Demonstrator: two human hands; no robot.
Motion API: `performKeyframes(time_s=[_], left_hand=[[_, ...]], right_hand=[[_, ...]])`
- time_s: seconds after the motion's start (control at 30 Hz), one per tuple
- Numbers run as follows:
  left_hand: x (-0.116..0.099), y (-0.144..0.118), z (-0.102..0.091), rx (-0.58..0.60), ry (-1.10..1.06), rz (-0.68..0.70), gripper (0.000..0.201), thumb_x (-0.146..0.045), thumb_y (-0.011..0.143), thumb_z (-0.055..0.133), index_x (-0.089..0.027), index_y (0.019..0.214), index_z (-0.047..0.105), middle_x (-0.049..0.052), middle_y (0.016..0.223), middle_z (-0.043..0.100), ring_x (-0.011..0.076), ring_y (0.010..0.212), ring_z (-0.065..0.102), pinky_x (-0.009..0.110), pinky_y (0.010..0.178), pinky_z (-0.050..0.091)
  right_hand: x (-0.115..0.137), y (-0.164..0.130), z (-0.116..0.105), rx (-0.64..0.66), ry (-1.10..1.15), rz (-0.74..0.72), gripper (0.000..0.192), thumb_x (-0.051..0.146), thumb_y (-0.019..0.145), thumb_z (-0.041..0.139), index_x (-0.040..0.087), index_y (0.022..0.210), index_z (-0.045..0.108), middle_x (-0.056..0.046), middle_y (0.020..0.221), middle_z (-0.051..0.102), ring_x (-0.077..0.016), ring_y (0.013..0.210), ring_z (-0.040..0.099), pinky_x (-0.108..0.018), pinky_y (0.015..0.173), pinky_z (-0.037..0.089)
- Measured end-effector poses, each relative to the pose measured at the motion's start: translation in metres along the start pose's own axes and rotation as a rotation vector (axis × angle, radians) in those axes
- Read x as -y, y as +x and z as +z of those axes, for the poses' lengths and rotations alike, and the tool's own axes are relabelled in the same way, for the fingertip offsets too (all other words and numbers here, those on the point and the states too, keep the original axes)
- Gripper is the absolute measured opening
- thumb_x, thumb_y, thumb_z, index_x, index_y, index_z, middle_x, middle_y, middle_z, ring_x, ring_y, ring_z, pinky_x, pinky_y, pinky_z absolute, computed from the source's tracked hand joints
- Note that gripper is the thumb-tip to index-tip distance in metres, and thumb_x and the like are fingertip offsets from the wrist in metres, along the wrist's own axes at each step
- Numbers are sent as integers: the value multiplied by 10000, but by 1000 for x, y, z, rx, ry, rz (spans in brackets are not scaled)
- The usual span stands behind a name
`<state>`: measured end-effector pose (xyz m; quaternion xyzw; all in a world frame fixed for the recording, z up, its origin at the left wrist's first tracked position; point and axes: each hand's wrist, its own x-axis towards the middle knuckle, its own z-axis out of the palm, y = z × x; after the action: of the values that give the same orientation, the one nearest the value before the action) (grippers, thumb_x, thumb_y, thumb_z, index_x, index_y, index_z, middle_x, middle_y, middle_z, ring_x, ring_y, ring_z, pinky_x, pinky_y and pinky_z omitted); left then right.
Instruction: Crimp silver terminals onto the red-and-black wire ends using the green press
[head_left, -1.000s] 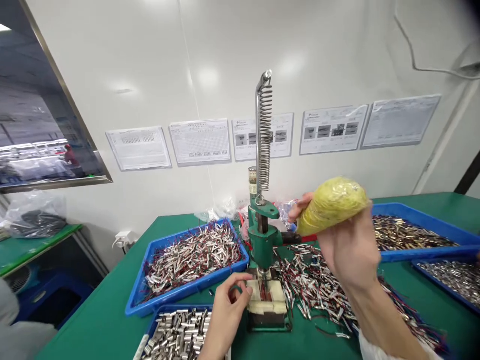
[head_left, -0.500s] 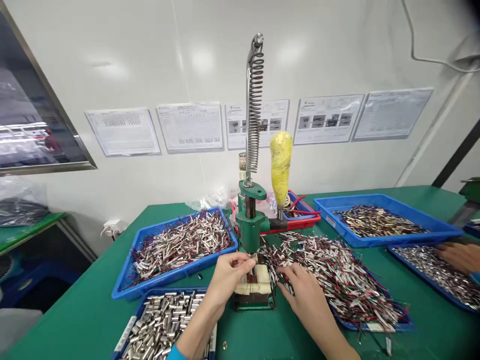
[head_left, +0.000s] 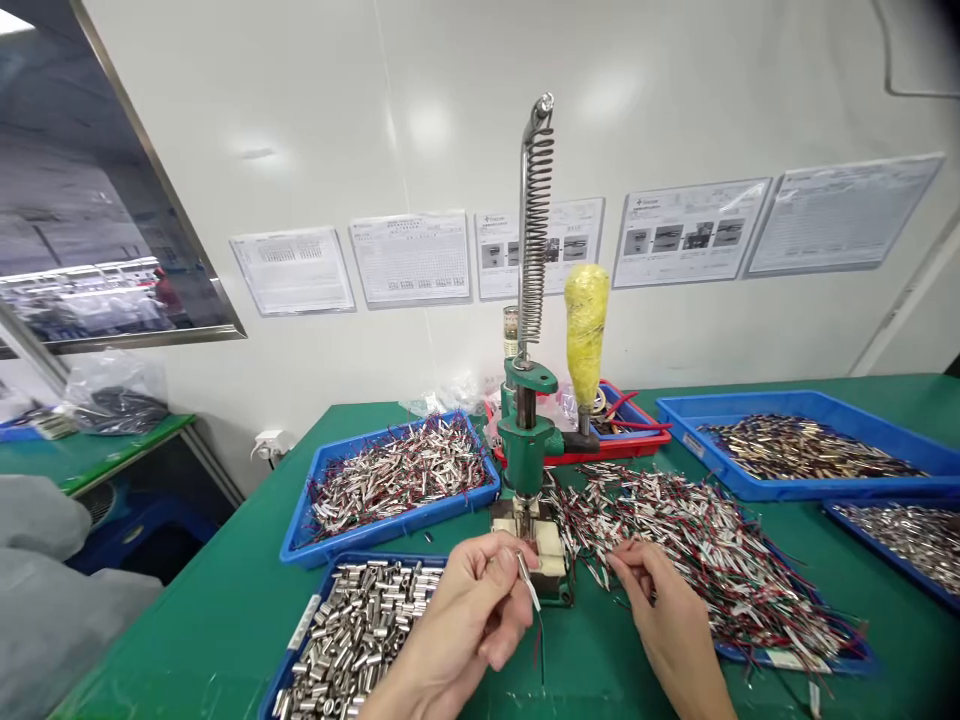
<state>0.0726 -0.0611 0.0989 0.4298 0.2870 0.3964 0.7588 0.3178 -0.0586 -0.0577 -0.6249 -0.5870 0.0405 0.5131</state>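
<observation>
Green matting covers the bench (head_left: 210, 620) in front of you. Closest in, your left hand (head_left: 469, 625) pinches a small silver sleeve with red and black wires (head_left: 527, 582), its leads hanging clear. Your right hand (head_left: 667, 625), fingers loosely apart, rests at the edge of the loose heap of wired silver pieces (head_left: 697, 540). Just beyond stands the green hand press (head_left: 529, 440), its yellow-wrapped lever (head_left: 586, 325) upright and untouched.

Two bare hands, no gloves, rings or watch seen. Left hand (head_left: 469, 625) and right hand (head_left: 667, 625) both uncovered; forearms bare to the frame's bottom edge, no sleeve showing. Nails short, unpainted.
</observation>
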Motion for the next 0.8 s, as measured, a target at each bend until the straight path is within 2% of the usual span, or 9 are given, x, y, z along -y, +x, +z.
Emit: performKeyframes(time_s=[0.07,0.17,0.27,0.33,0.4,0.57,0.67,0.73,0.8], left_hand=[[-3,-6,2,17,8,-21,552,-644,728,822,-154,908,642,-13,587,677,9,317,394,170,338,130],[-12,-19,12,35,93,4,511,-568,725,856,-143,957,695,56,706,769,86,450,625,156,371,245],[-25,-32,25,-90,246,46,270,-358,755,854,-146,887,750,66,706,795,131,552,699,173,480,400],[-34,-40,33,-168,301,54,120,-219,749,813,-160,845,772,52,698,800,138,566,701,206,568,476],[-39,-45,39,-196,320,54,91,-165,740,775,-167,831,781,48,694,801,144,564,702,210,563,469],[-37,-48,43,-224,357,42,113,-148,736,748,-162,844,776,53,697,800,150,564,710,180,490,377],[-37,-36,22,-215,427,98,117,-230,783,739,-160,872,766,55,710,798,155,554,701,214,539,450],[-43,-20,-12,-259,556,197,221,-329,837,714,-161,974,755,65,781,804,155,561,694,234,558,471],[-50,-3,-60,-384,687,253,481,-424,849,693,-181,1263,659,100,1001,808,191,694,730,240,544,468]], right_hand=[[-3,-6,-2,18,73,94,379,619,939,563,251,878,632,-29,840,714,-160,663,663,-268,632,557],[-7,-12,-1,78,324,234,378,609,866,666,247,968,629,-50,835,759,-214,755,750,-298,711,635],[-5,-18,2,219,514,286,381,564,852,696,242,1045,627,-53,817,778,-223,714,764,-296,684,654],[-2,-21,2,355,446,202,278,518,864,689,249,931,678,-27,763,764,-196,669,751,-246,649,630],[1,-22,1,435,293,72,235,471,893,661,256,805,698,-6,737,744,-165,655,730,-203,636,597],[2,-22,-3,377,17,-174,324,489,992,534,279,822,714,-27,799,729,-178,743,713,-224,659,574],[0,-22,-1,337,-89,-246,363,510,1007,503,291,803,707,-25,814,714,-188,786,713,-234,681,570],[-1,-23,0,323,-127,-257,357,480,1021,482,294,818,709,-24,844,715,-181,802,718,-221,689,566],[-2,-23,0,315,-141,-278,337,427,1035,453,300,881,724,-26,885,726,-171,828,727,-202,697,563]])
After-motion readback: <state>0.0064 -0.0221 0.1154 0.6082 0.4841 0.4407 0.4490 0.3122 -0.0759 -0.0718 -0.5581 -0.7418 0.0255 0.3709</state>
